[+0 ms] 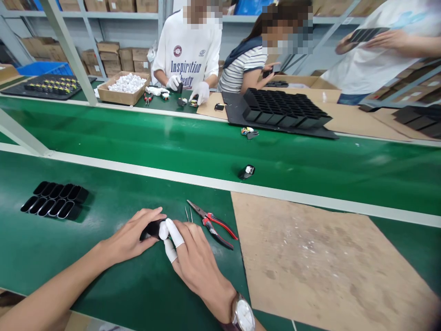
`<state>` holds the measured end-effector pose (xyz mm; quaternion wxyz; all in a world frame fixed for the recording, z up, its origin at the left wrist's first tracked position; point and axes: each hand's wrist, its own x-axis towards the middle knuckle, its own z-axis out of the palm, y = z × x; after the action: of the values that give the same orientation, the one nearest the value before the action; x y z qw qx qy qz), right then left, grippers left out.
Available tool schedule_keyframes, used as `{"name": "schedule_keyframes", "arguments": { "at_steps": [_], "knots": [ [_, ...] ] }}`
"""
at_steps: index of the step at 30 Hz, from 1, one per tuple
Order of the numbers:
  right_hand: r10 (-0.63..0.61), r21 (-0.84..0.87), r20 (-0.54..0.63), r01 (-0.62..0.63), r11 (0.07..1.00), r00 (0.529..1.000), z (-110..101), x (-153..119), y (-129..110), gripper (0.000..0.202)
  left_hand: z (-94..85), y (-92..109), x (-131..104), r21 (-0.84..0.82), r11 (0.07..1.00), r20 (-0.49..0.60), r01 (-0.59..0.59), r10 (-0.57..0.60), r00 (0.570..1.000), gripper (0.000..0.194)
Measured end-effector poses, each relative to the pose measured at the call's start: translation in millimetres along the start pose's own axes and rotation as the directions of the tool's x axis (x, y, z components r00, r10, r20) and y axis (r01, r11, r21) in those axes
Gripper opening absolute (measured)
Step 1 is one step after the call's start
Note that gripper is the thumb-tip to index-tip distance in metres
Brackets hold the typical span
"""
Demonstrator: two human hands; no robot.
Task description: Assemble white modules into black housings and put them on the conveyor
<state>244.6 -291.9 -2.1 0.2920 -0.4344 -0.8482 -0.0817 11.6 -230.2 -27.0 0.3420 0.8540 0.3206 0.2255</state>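
Between my two hands is a small black plastic casing (150, 231), lying low over the green bench. My left hand (132, 236) has its fingers and thumb wrapped around it. White finger cots cover fingertips of my right hand (193, 257), which are closed on the casing's right end. Whether a small part is also pinched there is hidden by the fingertips. Just beyond my right hand lie long-nose pliers (212, 224) with red and black handles, jaws pointing away. Beside them rest metal tweezers (189, 214), partly covered by my hand.
Black open casings (51, 201) stand in two rows at left. A cardboard sheet (310, 257) covers the right side. Across a pale rail, the green belt (155, 138) carries a black unit (247, 172). Co-workers sit beyond, near a black casing tray (285, 108) and a box of white parts (119, 96).
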Motion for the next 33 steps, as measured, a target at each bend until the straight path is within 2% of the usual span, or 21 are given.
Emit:
{"name": "schedule_keyframes", "arguments": {
  "at_steps": [5,10,12,17,22,25,28,31,33],
  "knots": [
    [0.032,0.050,0.009,-0.032,0.998,0.999,0.1,-0.7,-0.4,0.036,0.7,-0.6,-0.6,-0.024,1.000,-0.007,-0.010,0.010,1.000,0.079],
    [0.060,0.240,-0.049,-0.046,0.970,0.997,8.5,-10.7,5.4,0.023,1.8,-0.1,-3.1,-0.048,0.998,0.015,0.044,-0.043,0.999,0.074],
    [0.052,0.298,-0.060,-0.032,0.954,0.997,12.6,-15.4,8.1,0.024,3.4,-0.7,-4.4,-0.067,0.996,0.021,0.060,-0.059,0.998,0.073],
    [0.055,0.403,-0.008,-0.047,0.914,0.998,16.5,-14.2,7.2,0.024,7.3,-5.4,-7.7,-0.104,0.992,0.017,0.074,-0.073,0.997,0.069],
    [0.083,0.347,0.062,-0.099,0.933,0.995,17.6,-6.8,-2.3,0.029,8.8,-10.3,-9.3,-0.123,0.986,0.017,0.109,-0.107,0.994,0.066],
    [0.112,0.353,0.045,-0.121,0.928,0.993,21.1,-8.7,-3.1,0.030,6.2,-8.3,-8.4,-0.142,0.984,0.048,0.104,-0.098,0.994,0.067],
    [0.158,0.412,0.033,-0.158,0.898,0.987,23.3,-11.2,1.2,0.034,0.6,-1.4,-7.0,-0.124,0.990,0.091,0.060,-0.049,0.995,0.073],
    [0.181,0.423,0.053,-0.187,0.887,0.982,23.6,-11.7,6.6,0.039,-4.9,4.5,-5.3,-0.071,0.998,0.090,-0.001,0.007,0.996,0.077],
    [0.174,0.393,0.062,-0.185,0.901,0.983,24.4,-11.7,9.0,0.038,-6.6,4.5,-3.4,-0.059,0.998,0.090,0.014,-0.008,0.996,0.080]
  ]
}}
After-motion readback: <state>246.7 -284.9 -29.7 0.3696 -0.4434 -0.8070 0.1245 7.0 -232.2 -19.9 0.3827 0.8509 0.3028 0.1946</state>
